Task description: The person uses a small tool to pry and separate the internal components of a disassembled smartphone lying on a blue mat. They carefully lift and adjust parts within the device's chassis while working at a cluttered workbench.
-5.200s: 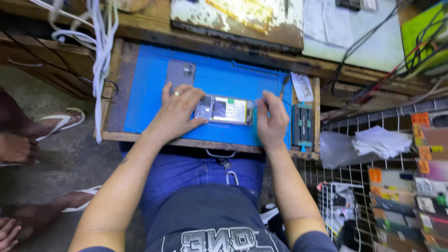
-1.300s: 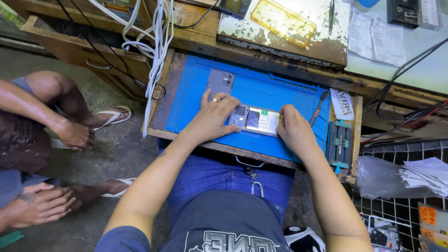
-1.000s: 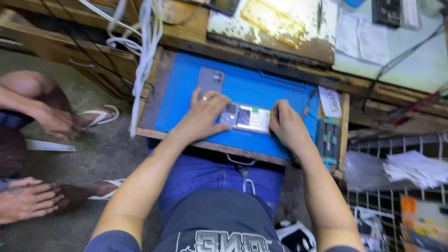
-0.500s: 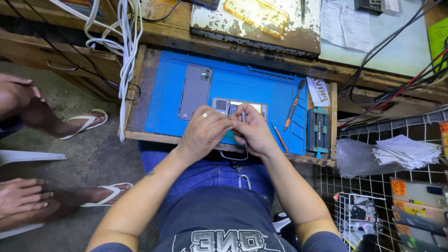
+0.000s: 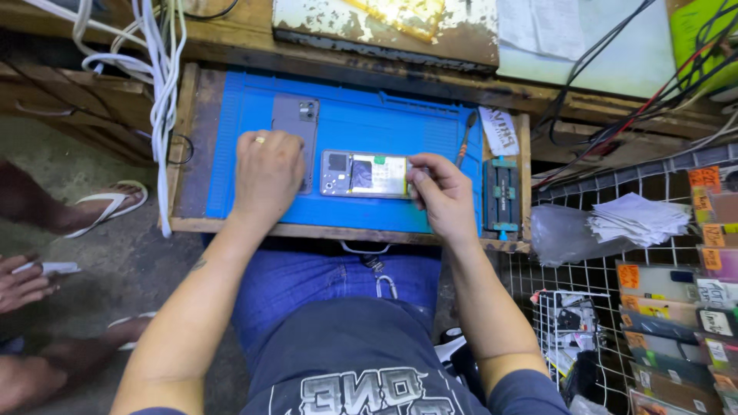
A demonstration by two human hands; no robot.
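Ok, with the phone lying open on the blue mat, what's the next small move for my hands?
Probably steady the opened phone with the left hand, which now rests on the grey back cover beside it, since the right hand pinches at the phone's right end alone.

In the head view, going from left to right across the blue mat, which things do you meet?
Left hand → opened phone → right hand → small blue vise beside the blue mat.

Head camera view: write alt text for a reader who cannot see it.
An opened phone lies on a blue work mat, with the person's right hand at its right end. The left hand rests flat on the grey back cover beside it. A screwdriver lies to the right.
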